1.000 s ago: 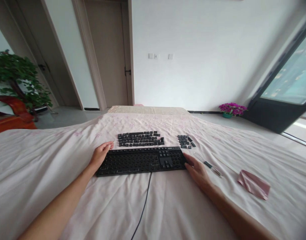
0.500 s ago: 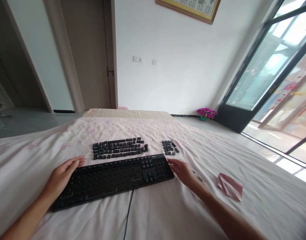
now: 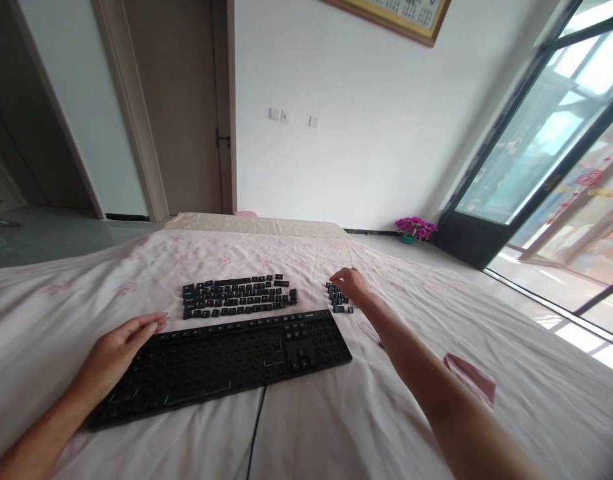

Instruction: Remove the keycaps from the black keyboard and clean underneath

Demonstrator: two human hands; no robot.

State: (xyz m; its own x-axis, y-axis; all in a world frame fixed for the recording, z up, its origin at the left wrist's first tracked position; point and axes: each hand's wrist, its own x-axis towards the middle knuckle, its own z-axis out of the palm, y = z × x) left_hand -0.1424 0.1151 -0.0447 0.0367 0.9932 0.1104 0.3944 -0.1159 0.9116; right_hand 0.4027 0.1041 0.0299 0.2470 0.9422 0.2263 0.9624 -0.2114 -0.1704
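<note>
A black keyboard (image 3: pixel 196 363) lies slightly tilted across the bed, most of its main section stripped of keycaps. Keys remain along its top row and at the right. My left hand (image 3: pixel 129 337) rests at the keyboard's upper left edge, fingers stretched out and holding nothing visible. Behind the keyboard, many loose black keycaps (image 3: pixel 241 297) lie in rows. To their right is a smaller group of keycaps (image 3: pixel 339 300), partly covered by my right hand (image 3: pixel 353 283). The fingers of that hand are bent together over the group's far edge; whatever is between the fingertips is hidden.
A thin wire tool (image 3: pixel 370 332) lies right of the keyboard, partly under my right forearm. Farther right is a pink cloth (image 3: pixel 471 378). The keyboard's cable (image 3: pixel 256 427) runs toward me over the pale floral bedsheet (image 3: pixel 306 433).
My right hand has moved away from the keyboard's right edge, forward to the smaller keycap group. My left hand stays by the keyboard's upper left edge. The view has shifted slightly.
</note>
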